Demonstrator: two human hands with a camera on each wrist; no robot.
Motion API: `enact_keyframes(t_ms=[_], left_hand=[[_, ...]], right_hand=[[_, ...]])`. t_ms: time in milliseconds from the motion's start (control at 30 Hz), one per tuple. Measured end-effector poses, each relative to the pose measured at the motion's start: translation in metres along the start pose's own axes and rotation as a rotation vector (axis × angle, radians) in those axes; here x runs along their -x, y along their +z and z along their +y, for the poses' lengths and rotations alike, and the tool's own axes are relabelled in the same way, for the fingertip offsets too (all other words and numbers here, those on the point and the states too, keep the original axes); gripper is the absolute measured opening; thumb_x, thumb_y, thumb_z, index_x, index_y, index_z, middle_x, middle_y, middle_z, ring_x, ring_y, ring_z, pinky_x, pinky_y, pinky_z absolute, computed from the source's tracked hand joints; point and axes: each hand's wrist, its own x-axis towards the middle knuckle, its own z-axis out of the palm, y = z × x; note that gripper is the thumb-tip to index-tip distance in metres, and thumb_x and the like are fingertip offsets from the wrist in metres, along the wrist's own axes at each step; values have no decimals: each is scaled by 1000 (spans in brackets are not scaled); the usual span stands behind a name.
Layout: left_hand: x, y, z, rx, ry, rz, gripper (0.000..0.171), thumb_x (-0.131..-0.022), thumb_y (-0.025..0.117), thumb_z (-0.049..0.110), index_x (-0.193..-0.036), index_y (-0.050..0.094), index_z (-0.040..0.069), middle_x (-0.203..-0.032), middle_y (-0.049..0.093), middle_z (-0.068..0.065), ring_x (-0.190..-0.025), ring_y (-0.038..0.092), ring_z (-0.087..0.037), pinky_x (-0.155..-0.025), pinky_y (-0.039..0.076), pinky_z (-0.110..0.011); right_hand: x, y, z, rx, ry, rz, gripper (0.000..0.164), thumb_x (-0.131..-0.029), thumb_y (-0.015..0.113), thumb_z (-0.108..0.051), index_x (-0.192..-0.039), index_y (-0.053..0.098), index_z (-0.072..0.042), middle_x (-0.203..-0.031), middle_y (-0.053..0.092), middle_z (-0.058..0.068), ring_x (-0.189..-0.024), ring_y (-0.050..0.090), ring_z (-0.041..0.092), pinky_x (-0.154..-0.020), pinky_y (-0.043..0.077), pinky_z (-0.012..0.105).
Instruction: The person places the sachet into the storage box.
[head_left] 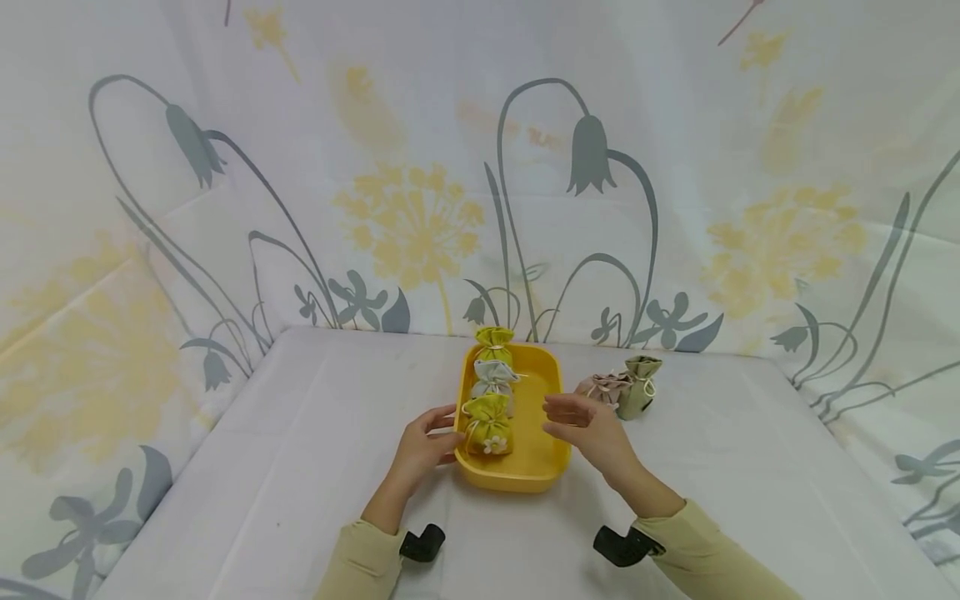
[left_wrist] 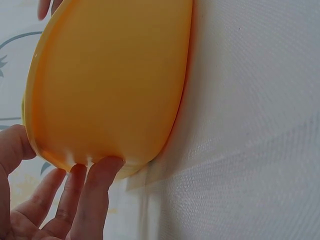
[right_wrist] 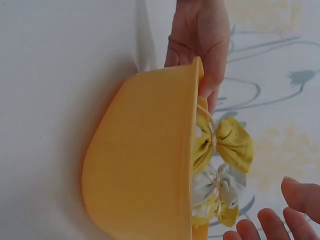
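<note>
A yellow plastic basin (head_left: 536, 454) holds three small drawstring pouches in a row along its left side. Nearest is a yellow-green pouch (head_left: 487, 421) with a white flower; behind it come a pale grey pouch (head_left: 495, 377) and another yellow-green pouch (head_left: 493, 343). My left hand (head_left: 422, 446) grips the basin's left rim, thumb over the edge and fingers (left_wrist: 95, 195) against the outer wall. Over the right rim hovers my right hand (head_left: 588, 429), its fingers (right_wrist: 272, 225) apart from the pouches and holding nothing.
Right of the basin, a dusty-pink pouch (head_left: 602, 388) and an olive-green pouch (head_left: 637, 390) stand side by side on the white-covered table (head_left: 712, 450), partly behind my right hand. A flower-printed cloth (head_left: 450, 125) hangs along the table's back edge.
</note>
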Motion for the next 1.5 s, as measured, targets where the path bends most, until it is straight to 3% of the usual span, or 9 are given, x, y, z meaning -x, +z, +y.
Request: enact_keyframes(t_ms=[433, 600, 900, 1067, 1300, 1400, 1500], left_hand=[[1, 1, 1, -6, -25, 10, 51, -84, 67, 12, -132, 51, 7, -121, 54, -15, -100, 61, -26, -71, 56, -35], [2, 1, 1, 4, -22, -1, 53, -84, 67, 11, -133, 49, 5, -122, 53, -18, -101, 60, -28, -71, 56, -35], [1, 1, 0, 8, -19, -1, 52, -84, 66, 11, -133, 49, 5, -122, 53, -18, -101, 60, -27, -71, 56, -35], [0, 1, 0, 1, -22, 1, 52, -84, 67, 11, -133, 50, 6, -121, 53, -17, -100, 61, -27, -71, 56, -35], [0, 1, -1, -2, -14, 12, 52, -83, 67, 11, -132, 50, 5, -120, 54, -17, -100, 61, -27, -70, 56, -35], [0, 1, -1, -2, -16, 16, 52, -83, 67, 12, -132, 50, 5, -121, 53, -17, -100, 61, -27, -70, 56, -35], [0, 1, 0, -1, -16, 14, 52, -83, 67, 12, -133, 50, 5, -121, 53, -17, -99, 61, -27, -70, 56, -35]], right_hand=[[15, -33, 23, 36, -44, 119, 39, -82, 71, -9, -117, 60, 2, -112, 63, 17, -102, 60, 25, -79, 52, 23], [17, -45, 32, 81, -63, 172, 38, -82, 71, -12, -116, 60, 3, -108, 64, 16, -94, 62, 12, -76, 51, 20], [7, -63, 46, 143, -80, 296, 36, -82, 71, -10, -114, 61, 4, -108, 63, 19, -86, 58, 0, -70, 49, 16], [2, -72, 55, 138, -88, 328, 35, -82, 71, -8, -113, 61, 5, -108, 63, 21, -86, 59, 1, -69, 49, 14], [-8, -81, 63, 136, -75, 361, 35, -83, 70, -7, -113, 58, 7, -107, 62, 24, -80, 55, -6, -68, 48, 11], [-12, -83, 65, 124, -77, 360, 38, -83, 69, -5, -117, 56, 6, -111, 59, 24, -82, 56, -5, -69, 48, 11], [-18, -84, 66, 125, -73, 353, 41, -83, 69, -5, -120, 54, 6, -115, 57, 24, -89, 59, 5, -69, 48, 11]])
